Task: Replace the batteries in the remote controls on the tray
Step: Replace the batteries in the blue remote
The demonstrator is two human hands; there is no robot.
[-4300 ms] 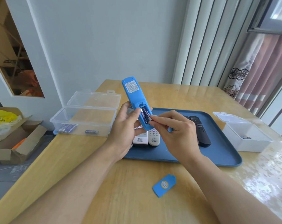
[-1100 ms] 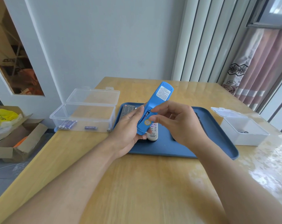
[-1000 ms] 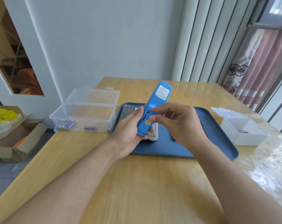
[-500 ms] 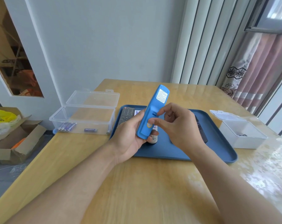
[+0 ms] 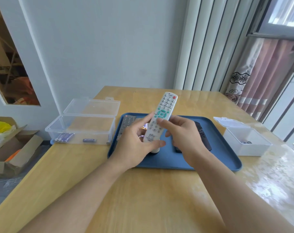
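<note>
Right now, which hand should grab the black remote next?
Probably right: both hands hold the white remote, but the right hand is just over the black remote on the tray; the left hand is farther off.

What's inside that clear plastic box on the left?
The clear box holds a few blue batteries grouped at its left, plus one lying apart. Nothing hides the rest.

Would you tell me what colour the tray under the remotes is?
The tray is dark blue, clearest in the head view.
</note>
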